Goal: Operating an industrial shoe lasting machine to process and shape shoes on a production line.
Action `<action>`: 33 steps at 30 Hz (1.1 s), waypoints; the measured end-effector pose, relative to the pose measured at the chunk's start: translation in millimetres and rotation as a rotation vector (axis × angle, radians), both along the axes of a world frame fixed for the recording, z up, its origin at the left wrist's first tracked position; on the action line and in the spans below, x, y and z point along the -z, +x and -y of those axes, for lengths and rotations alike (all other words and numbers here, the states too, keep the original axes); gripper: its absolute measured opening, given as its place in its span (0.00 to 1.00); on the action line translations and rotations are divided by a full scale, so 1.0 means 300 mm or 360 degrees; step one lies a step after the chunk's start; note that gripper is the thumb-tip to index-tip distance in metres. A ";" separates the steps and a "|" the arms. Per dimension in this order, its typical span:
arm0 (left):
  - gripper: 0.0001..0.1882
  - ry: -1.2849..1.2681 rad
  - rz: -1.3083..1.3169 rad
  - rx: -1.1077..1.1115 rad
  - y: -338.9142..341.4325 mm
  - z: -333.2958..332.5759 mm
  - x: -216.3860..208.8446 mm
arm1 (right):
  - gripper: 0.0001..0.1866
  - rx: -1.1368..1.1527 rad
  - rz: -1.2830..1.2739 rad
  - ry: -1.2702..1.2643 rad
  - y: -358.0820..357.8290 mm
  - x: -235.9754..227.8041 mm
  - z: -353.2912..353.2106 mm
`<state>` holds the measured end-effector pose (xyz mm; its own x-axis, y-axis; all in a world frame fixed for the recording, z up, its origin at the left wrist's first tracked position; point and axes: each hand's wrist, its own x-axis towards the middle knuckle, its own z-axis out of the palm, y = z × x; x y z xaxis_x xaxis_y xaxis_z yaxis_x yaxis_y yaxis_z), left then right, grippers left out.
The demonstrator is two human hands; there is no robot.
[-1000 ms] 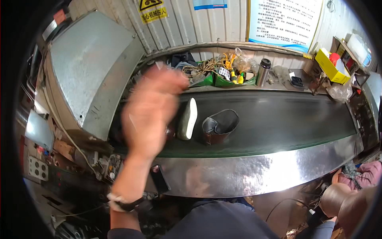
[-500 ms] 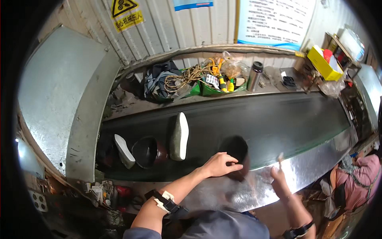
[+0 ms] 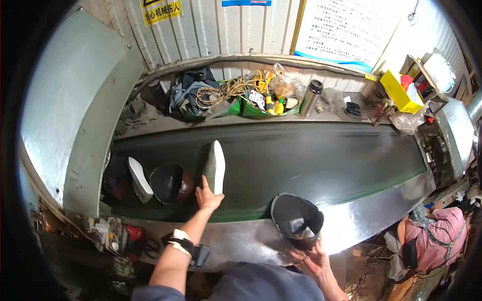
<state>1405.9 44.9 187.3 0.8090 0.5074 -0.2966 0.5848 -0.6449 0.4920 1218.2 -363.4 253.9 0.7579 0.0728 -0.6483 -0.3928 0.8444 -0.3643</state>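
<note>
My left hand has its fingers and thumb closed round the near end of an olive-green, shoe-shaped piece with a white sole, which lies on its side on the dark belt. A hollow black cup-shaped piece is tilted over the belt's front edge and the metal ledge, its wide mouth showing. Just below it, my right hand is open with spread fingers, one fingertip at the piece's lower edge. Farther left are another white-soled piece and a dark reddish hollow piece.
Behind the belt, a shelf holds green bags with cloth, rope and tools, and a steel flask. A yellow box stands at the back right. Sheet-metal panels flank the left end. A pink bundle lies at the lower right.
My left hand has left the cup-shaped piece and moved left onto the shoe-shaped piece. The cup-shaped piece has come nearer and tipped; my right hand has moved in beneath it.
</note>
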 end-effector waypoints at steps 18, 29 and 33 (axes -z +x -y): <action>0.18 -0.0156 0.0978 0.2178 -0.710 0.579 -0.177 | 0.29 -0.0073 0.0046 -0.0271 -0.073 0.022 0.167; 0.15 -0.2038 -0.0192 -0.0196 -0.368 0.304 -0.140 | 0.16 -0.1035 0.2063 -0.2919 -0.334 0.020 -0.060; 0.15 -0.0931 0.0386 -0.0107 -0.279 0.291 -0.048 | 0.27 -0.0724 0.2069 -0.2842 -0.254 0.128 -0.140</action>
